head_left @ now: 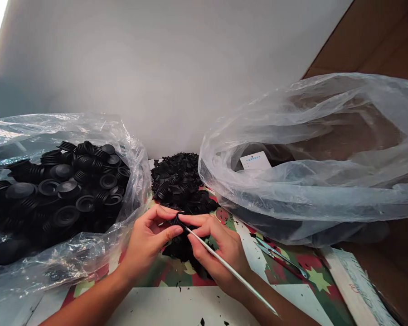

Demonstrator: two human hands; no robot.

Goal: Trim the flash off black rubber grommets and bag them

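Near the middle of the table, my left hand point(149, 237) pinches a small black ribbed rubber part point(177, 220) between thumb and fingers. My right hand point(219, 251) holds a long thin white stick point(233, 271), its tip close to the black part, and the right index finger touches that part. The stick slants down to the right across the palm. Dark scraps lie beneath both hands. Behind them rises a pile of black rubber scraps and ribbed pieces point(180, 176).
At the left, a clear plastic bag point(136, 172) holds many black ribbed parts point(66, 216). Another clear bag point(326, 199) with a white card point(255, 161) stands right. Scissors point(282, 257) lie on the patterned cloth point(318, 276), near a cardboard box point(377, 40).
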